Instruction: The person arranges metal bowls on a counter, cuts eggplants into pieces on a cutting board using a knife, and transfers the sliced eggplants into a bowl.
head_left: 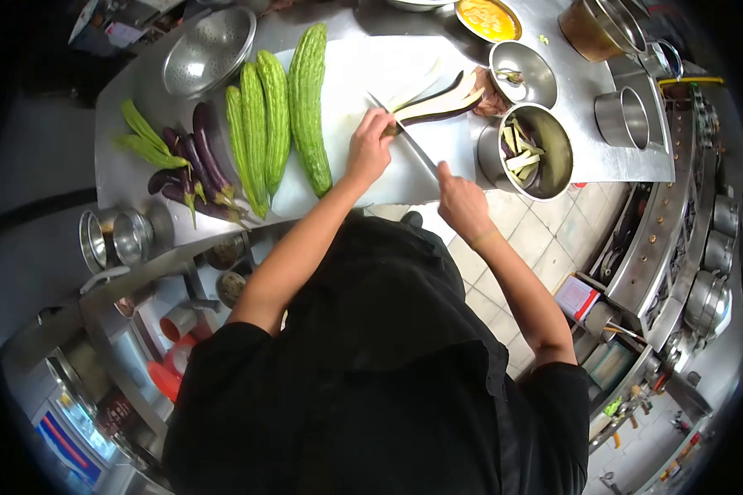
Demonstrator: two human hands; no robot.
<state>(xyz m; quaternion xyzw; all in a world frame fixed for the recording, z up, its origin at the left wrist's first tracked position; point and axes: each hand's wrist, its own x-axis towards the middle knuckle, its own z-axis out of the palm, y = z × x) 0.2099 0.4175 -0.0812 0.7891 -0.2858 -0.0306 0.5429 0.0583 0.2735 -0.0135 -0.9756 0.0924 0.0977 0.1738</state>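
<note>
Nearest the body: right hand (466, 204) closed round the handle end of a long, straight, grey metal knife (422, 155). Blade slants forward and leftward from the fist. Left hand (371, 148) a little farther out, well apart from the right, fingers bent down beside the blade; whether they pinch anything is hidden.

Just ahead: dark-purple-skinned, pale-fleshed lengths of cut eggplant (442, 105) on the flat white cutting board (347, 70). Long axis runs left to right, angling slightly away at the right end, so the blade lies across that line at the left end. Left hand is the nearer; right hand sits below, on the body side.

Right of the board: deep round steel pot (489, 158) with cut pieces inside. Farther: shallow round steel bowl (541, 73) on the grey metal bench (582, 136).
</note>
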